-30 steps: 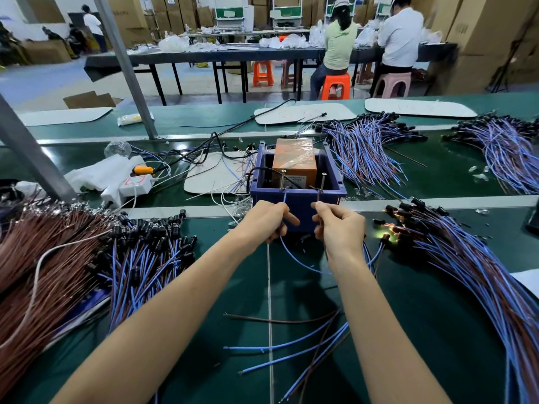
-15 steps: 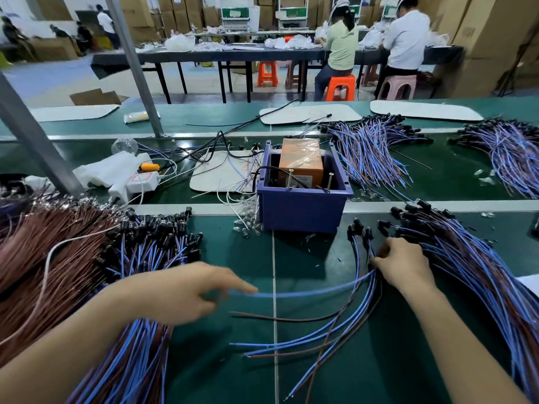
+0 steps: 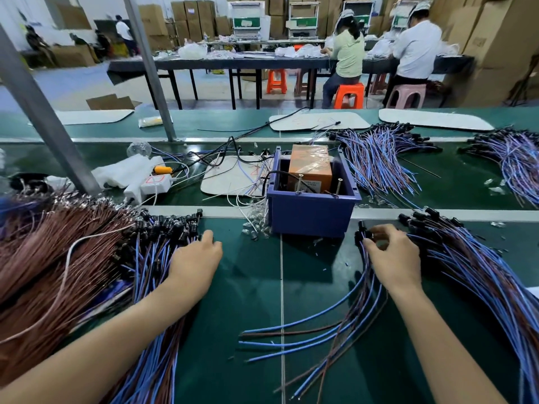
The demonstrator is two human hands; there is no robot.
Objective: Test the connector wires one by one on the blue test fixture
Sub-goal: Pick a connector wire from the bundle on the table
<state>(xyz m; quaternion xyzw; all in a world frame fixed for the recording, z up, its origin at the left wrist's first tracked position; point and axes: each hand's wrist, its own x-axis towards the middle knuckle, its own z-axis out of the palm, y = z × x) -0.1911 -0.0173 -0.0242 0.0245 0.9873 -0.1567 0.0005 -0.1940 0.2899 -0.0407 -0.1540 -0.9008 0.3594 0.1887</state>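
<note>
Across the aisle, a worker in pale green (image 3: 348, 51) and another in white (image 3: 417, 48) sit at a long dark table (image 3: 204, 65), with cardboard boxes (image 3: 186, 18) stacked behind.

Right hand (image 3: 393, 258) curls its fingers (image 3: 385, 228) over a black connector (image 3: 363, 234), hiding most of it. Brown wires (image 3: 43, 258) run off the left edge and blue wires (image 3: 481, 272) off the right. The orange box (image 3: 310, 167) label is too small to read.

The person's left forearm (image 3: 116, 330) and right forearm (image 3: 437, 330) are showing bare to the frame's edge, and the 2 hands, left hand (image 3: 196, 262) and right hand (image 3: 392, 258), are going ungloved.
</note>
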